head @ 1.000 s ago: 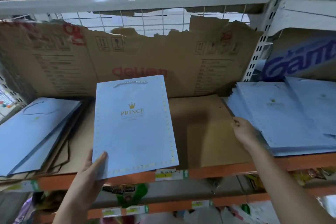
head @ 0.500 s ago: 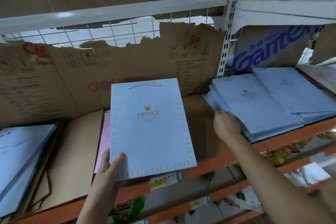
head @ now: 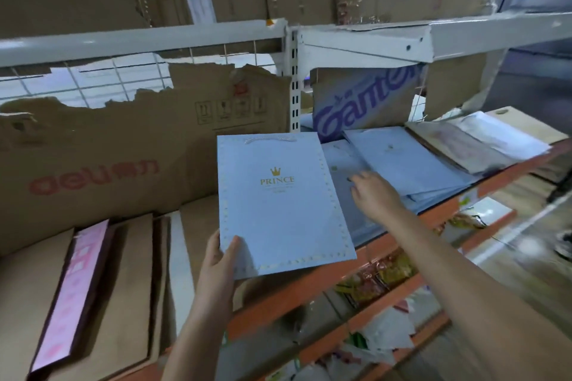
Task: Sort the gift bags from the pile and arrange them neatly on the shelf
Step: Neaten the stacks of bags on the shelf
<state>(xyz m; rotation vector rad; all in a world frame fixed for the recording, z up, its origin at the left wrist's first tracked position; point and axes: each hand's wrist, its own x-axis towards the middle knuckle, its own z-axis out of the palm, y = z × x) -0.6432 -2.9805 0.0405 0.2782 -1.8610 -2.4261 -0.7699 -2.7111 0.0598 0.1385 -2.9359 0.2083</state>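
Note:
A flat light-blue gift bag [head: 280, 204] with a gold crown and the word PRINCE is held upright above the shelf. My left hand [head: 221, 258] grips its lower left corner, thumb on the front. My right hand [head: 373, 193] reaches out, fingers spread, over a pile of the same blue gift bags [head: 411, 164] lying flat on the shelf to the right. The orange-edged shelf [head: 309, 288] runs beneath both.
Brown flat bags and a pink-patterned bag [head: 69, 288] lie on the shelf at left. Torn cardboard [head: 123, 148] lines the back. A white upright [head: 294, 83] divides the bays. Beige packets [head: 470, 142] lie far right. Lower shelves hold mixed goods.
The view has swung right. My right hand lifted from the pile's near edge and now hovers over the blue bags. The held bag moved right, closer to the pile.

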